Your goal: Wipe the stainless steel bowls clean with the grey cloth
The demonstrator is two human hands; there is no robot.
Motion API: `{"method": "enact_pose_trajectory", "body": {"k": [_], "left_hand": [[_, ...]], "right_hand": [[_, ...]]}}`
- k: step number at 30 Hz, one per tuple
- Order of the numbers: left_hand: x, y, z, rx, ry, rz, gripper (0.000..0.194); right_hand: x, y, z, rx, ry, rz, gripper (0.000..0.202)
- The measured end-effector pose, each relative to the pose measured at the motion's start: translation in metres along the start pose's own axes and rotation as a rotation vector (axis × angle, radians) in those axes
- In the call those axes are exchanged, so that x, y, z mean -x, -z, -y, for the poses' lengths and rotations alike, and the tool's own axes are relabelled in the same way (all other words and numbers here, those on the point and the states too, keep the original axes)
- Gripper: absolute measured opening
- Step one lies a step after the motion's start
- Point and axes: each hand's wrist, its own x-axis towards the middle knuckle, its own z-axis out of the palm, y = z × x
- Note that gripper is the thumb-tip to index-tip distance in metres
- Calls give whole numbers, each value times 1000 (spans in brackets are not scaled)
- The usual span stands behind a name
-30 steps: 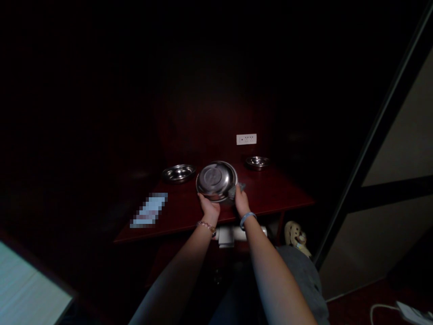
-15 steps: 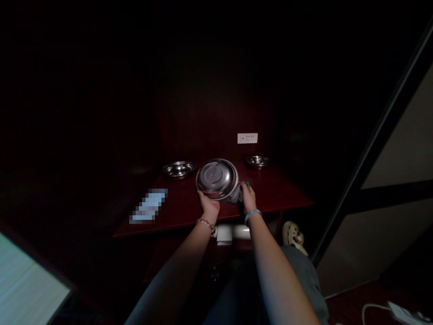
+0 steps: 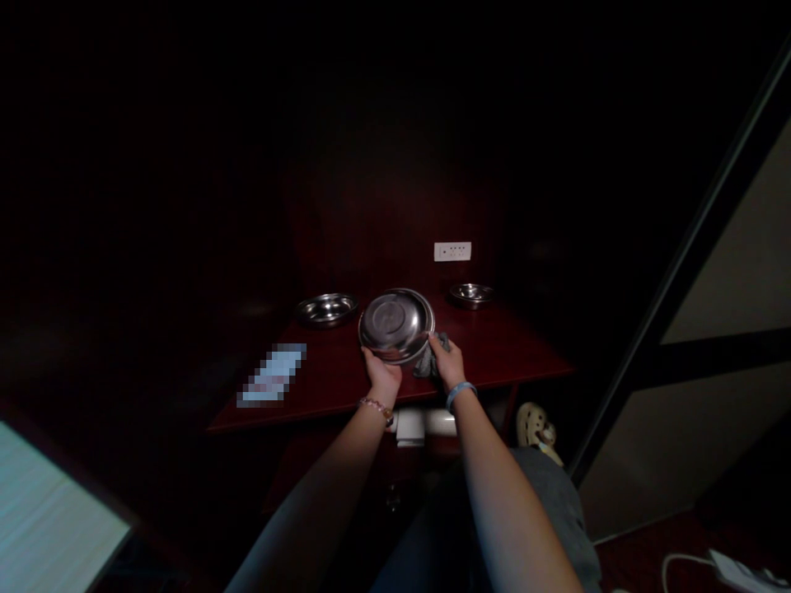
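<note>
A shiny metal bowl (image 3: 395, 323) is held up over the dark red desk (image 3: 519, 354), tilted so its round underside faces me. My left hand (image 3: 381, 375) grips its lower left rim, thumb on the outside. At the lower right rim, my right hand (image 3: 447, 361) is closed on a grey cloth (image 3: 426, 362), its thumb against the bowl's edge. Part of the cloth is hidden behind the bowl and fingers.
One metal bowl (image 3: 327, 309) stands at the desk's back left, a smaller one (image 3: 471, 296) at the back right. A blurred-out flat item (image 3: 272, 375) lies front left. Behind is a wall socket (image 3: 452, 251); below, a beige clog (image 3: 532, 426).
My right hand has moved slightly left and up with the cloth, its thumb now at the bowl's rim. The bowl and my left hand have hardly moved.
</note>
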Motion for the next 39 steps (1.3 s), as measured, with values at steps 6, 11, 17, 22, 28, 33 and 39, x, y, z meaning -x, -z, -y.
{"method": "enact_pose_trajectory", "body": {"k": [6, 11, 17, 22, 28, 33, 39], "left_hand": [[1, -2, -1, 16, 14, -19, 60], [0, -1, -1, 24, 12, -2, 62], [0, -2, -1, 31, 24, -4, 64], [-2, -1, 0, 40, 19, 12, 62], [2, -4, 0, 39, 47, 20, 61], [9, -10, -1, 39, 44, -48, 58], [8, -8, 1, 4, 26, -65, 54]], "right_hand": [[-1, 1, -1, 15, -14, 32, 51], [0, 2, -2, 10, -29, 91, 52], [5, 3, 2, 15, -20, 159, 49], [9, 2, 3, 49, 30, 186, 47], [14, -4, 3, 165, 154, 133, 34], [22, -5, 7, 538, 184, -76, 27], [25, -4, 13, 720, 166, -215, 34]]}}
